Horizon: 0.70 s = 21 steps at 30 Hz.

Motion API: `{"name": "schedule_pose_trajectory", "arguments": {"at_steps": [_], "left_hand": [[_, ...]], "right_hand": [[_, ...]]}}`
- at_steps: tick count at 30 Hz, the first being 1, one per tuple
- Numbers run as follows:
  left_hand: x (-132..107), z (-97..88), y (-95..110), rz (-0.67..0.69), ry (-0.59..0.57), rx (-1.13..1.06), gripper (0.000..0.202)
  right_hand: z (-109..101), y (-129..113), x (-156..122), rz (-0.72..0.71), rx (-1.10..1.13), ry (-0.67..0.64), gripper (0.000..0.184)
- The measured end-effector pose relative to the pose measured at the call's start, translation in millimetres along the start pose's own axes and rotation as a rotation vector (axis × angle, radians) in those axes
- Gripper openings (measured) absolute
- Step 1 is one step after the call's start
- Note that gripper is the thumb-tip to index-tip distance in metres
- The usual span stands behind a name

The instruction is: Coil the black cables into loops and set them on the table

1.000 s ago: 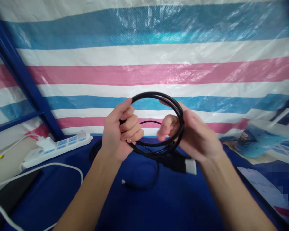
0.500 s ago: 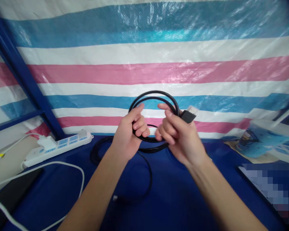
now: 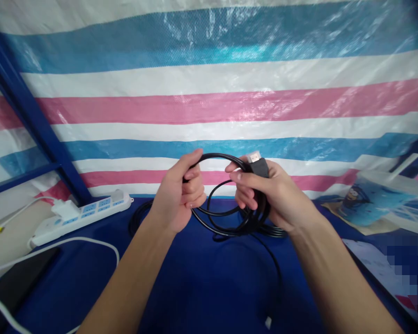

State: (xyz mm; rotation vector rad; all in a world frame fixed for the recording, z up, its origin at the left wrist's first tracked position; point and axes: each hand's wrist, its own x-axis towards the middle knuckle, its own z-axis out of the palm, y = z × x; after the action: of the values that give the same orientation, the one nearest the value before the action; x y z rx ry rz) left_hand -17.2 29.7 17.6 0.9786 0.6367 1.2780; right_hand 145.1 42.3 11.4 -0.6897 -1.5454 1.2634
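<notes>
A black cable [image 3: 218,156] runs in loose loops between my two hands, above the blue table. My left hand [image 3: 181,190] is closed round the left side of the loops, thumb on top. On the right, my right hand [image 3: 261,190] pinches the loops between thumb and fingers. A black plug [image 3: 258,167] with a metal end under a clear cap, like an HDMI connector, sticks up by the right hand's knuckles. The cable's other end [image 3: 268,322], with a pale tip, hangs low at the front. More black coils lie behind both hands.
At the left stand a white power strip [image 3: 83,215] with a white adapter [image 3: 66,209] and a looping white cord [image 3: 90,239]. A dark flat object [image 3: 24,278] lies near it. To the right are a blue cup [image 3: 372,195] with a straw and a flat panel [image 3: 372,264].
The loops have been drawn lower and flatter between my hands. The plug has turned upright and moved left. The free end has swung from front left to front right.
</notes>
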Motion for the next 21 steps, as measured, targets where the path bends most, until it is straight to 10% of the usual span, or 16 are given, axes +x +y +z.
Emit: {"name": "schedule_pose_trajectory", "arguments": {"at_steps": [8,15,21], "left_hand": [[-0.7,-0.6,-7.3,-0.093,-0.166,0.48,0.04],[-10.2,6.1,-9.1,0.206,-0.16,0.948,0.029],[-7.2,6.2,-10.6,0.408,-0.097,0.879,0.017]], "right_hand": [[-8.4,-8.2,-2.4,0.151,-0.596,-0.1,0.015],[4.9,2.0,-5.2,-0.073,-0.925,-0.089,0.039],[8.3,-0.9,-4.4,-0.061,-0.601,-0.015,0.083]]}}
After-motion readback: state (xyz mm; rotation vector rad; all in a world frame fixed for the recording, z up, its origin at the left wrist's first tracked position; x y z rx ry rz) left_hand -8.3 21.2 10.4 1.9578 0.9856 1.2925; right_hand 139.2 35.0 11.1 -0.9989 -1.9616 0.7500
